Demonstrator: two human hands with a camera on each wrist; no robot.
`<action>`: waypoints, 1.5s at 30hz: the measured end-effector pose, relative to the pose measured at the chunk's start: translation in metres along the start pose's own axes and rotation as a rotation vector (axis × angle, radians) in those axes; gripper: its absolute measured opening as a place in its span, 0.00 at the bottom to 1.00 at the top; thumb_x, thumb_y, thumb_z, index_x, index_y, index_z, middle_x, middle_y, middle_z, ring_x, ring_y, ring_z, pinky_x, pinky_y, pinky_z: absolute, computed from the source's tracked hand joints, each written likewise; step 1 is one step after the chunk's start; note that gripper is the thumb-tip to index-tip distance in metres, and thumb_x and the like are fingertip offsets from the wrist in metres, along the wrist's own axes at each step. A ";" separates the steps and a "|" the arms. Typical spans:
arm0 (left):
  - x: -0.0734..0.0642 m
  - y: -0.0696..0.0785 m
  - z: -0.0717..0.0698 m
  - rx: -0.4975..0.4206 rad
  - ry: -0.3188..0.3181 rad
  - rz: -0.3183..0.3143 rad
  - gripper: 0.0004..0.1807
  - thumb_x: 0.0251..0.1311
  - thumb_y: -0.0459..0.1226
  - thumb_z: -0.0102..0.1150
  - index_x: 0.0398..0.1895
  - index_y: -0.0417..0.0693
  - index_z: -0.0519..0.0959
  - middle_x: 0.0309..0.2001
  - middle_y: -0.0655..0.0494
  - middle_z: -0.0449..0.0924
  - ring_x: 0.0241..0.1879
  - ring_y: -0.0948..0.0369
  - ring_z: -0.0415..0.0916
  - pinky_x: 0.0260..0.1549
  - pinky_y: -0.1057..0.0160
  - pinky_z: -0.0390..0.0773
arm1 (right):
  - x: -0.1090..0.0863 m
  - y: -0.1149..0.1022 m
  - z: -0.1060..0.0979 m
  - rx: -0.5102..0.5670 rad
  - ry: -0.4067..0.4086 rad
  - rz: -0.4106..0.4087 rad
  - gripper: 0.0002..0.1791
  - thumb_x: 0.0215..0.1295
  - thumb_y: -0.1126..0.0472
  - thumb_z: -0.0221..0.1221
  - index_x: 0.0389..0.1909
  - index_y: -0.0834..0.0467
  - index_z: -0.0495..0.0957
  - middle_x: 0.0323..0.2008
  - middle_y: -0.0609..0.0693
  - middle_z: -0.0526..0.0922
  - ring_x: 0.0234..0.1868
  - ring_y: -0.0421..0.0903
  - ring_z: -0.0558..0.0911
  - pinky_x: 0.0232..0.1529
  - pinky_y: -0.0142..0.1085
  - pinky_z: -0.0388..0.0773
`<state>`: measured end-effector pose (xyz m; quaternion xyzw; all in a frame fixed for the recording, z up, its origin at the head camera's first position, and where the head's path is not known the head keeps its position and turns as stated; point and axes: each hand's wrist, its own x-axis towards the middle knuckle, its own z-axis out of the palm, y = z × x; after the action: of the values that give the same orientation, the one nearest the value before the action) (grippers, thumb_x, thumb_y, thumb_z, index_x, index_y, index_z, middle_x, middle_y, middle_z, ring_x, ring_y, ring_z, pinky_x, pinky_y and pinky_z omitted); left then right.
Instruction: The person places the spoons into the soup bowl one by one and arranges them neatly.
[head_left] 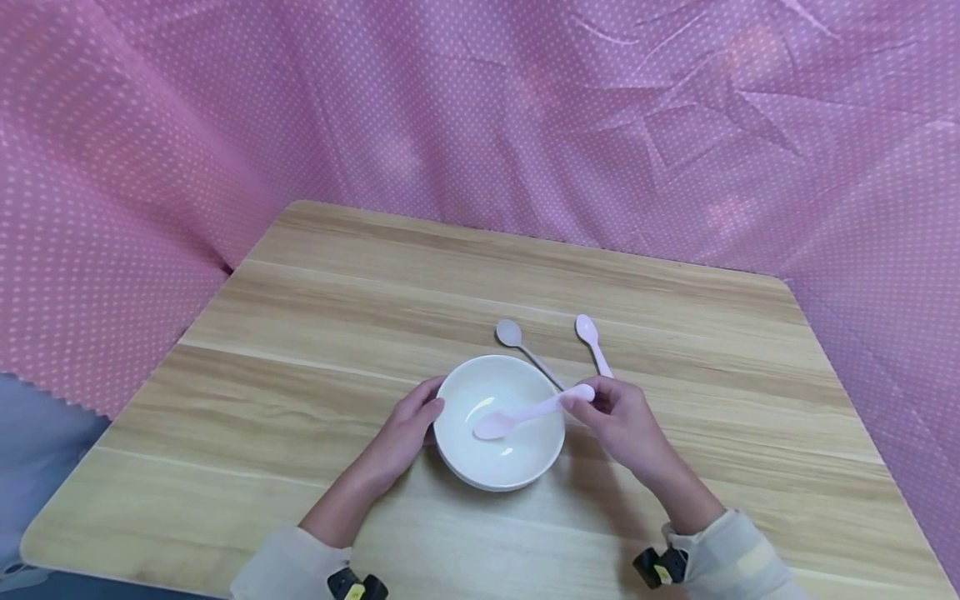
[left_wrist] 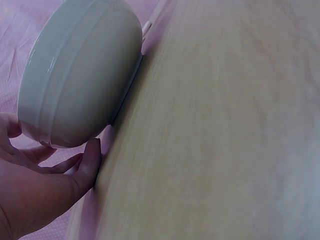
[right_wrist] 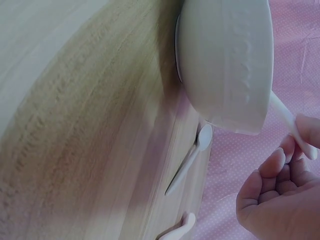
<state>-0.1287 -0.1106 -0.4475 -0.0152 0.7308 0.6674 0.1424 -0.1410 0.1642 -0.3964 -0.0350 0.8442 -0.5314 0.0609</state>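
A white bowl stands upright on the wooden table. My left hand holds its left side, thumb at the rim and fingers against the lower outer wall. Between thumb and fingers, my right hand pinches the handle end of a pale pink spoon. That spoon slants over the bowl's right rim, with its scoop inside the bowl. Just behind the bowl lies a grey spoon, its handle end partly hidden. Another pale pink spoon lies beyond my right hand, which overlaps its handle in the head view.
The light wooden table has rounded corners. Pink dotted cloth hangs behind it and along both sides. Black devices with yellow marks are strapped at both wrists, over light sleeves.
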 end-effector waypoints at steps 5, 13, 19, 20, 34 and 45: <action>0.000 0.000 0.000 0.001 0.000 0.002 0.23 0.71 0.41 0.38 0.68 0.51 0.63 0.67 0.54 0.64 0.65 0.57 0.62 0.62 0.51 0.65 | 0.001 0.001 0.001 -0.012 -0.009 0.009 0.12 0.59 0.59 0.64 0.35 0.65 0.80 0.26 0.50 0.74 0.28 0.42 0.70 0.26 0.29 0.69; 0.001 -0.001 -0.001 0.001 -0.002 -0.005 0.23 0.71 0.41 0.39 0.67 0.52 0.63 0.67 0.55 0.64 0.67 0.58 0.60 0.64 0.51 0.62 | 0.001 0.001 0.003 -0.017 -0.023 0.010 0.12 0.59 0.59 0.64 0.37 0.65 0.80 0.28 0.51 0.76 0.29 0.43 0.71 0.27 0.29 0.70; 0.000 0.000 -0.001 0.008 -0.005 0.007 0.23 0.71 0.41 0.39 0.68 0.51 0.63 0.67 0.53 0.63 0.67 0.56 0.59 0.64 0.50 0.62 | 0.001 0.001 0.005 -0.020 -0.030 0.015 0.12 0.59 0.59 0.64 0.38 0.64 0.80 0.29 0.52 0.76 0.30 0.44 0.71 0.28 0.29 0.71; 0.000 0.000 -0.001 0.007 -0.007 0.011 0.23 0.71 0.41 0.39 0.68 0.51 0.62 0.67 0.53 0.63 0.67 0.56 0.59 0.64 0.50 0.62 | 0.001 0.001 0.006 -0.022 -0.031 0.016 0.12 0.59 0.59 0.64 0.38 0.64 0.81 0.29 0.52 0.76 0.30 0.44 0.71 0.28 0.29 0.71; 0.001 -0.002 -0.002 0.017 -0.008 0.021 0.23 0.71 0.41 0.39 0.68 0.50 0.62 0.68 0.52 0.63 0.68 0.55 0.57 0.66 0.49 0.58 | 0.004 0.002 0.011 -0.035 -0.051 0.060 0.12 0.60 0.59 0.63 0.40 0.62 0.81 0.31 0.53 0.78 0.32 0.46 0.72 0.30 0.30 0.72; 0.001 -0.002 -0.003 0.032 0.001 0.021 0.23 0.71 0.42 0.39 0.68 0.50 0.63 0.68 0.53 0.63 0.69 0.56 0.55 0.67 0.50 0.55 | 0.007 0.005 0.015 -0.056 -0.030 0.059 0.12 0.59 0.59 0.64 0.39 0.64 0.81 0.29 0.52 0.79 0.30 0.45 0.73 0.28 0.29 0.72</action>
<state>-0.1295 -0.1137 -0.4499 -0.0055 0.7414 0.6572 0.1355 -0.1454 0.1522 -0.4075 -0.0198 0.8584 -0.5049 0.0884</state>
